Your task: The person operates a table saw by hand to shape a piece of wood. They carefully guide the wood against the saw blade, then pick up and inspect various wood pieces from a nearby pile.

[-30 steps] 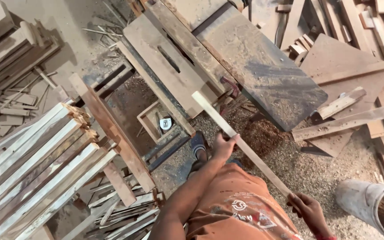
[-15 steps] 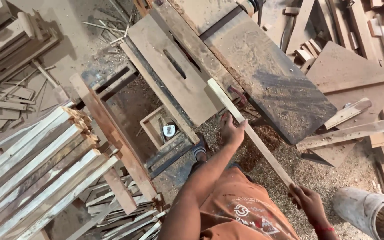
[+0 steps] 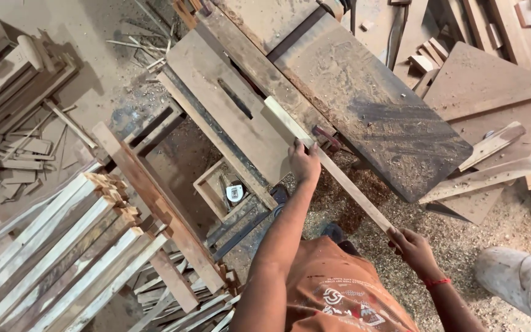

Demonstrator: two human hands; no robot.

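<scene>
I hold a long pale wooden strip (image 3: 345, 181) with both hands. My left hand (image 3: 304, 163) grips it near its front part, at the edge of the table saw's wooden top (image 3: 216, 117). My right hand (image 3: 414, 249) holds its rear end close to my body. The strip's front end lies on the saw top, to the right of the blade slot (image 3: 236, 99) and beside the raised wooden fence (image 3: 259, 71). A dusty dark side table (image 3: 382, 117) adjoins the saw on the right.
A stack of pale sawn strips (image 3: 56, 252) rests on a wooden stand at the left. Offcuts and boards (image 3: 493, 154) lie on the sawdust floor at right. A grey bucket (image 3: 520, 283) stands at the lower right. A small tape measure (image 3: 234, 193) sits under the saw.
The strip has moved forward onto the saw top, its front end now beside the fence. My left hand went forward with it to the table's edge.
</scene>
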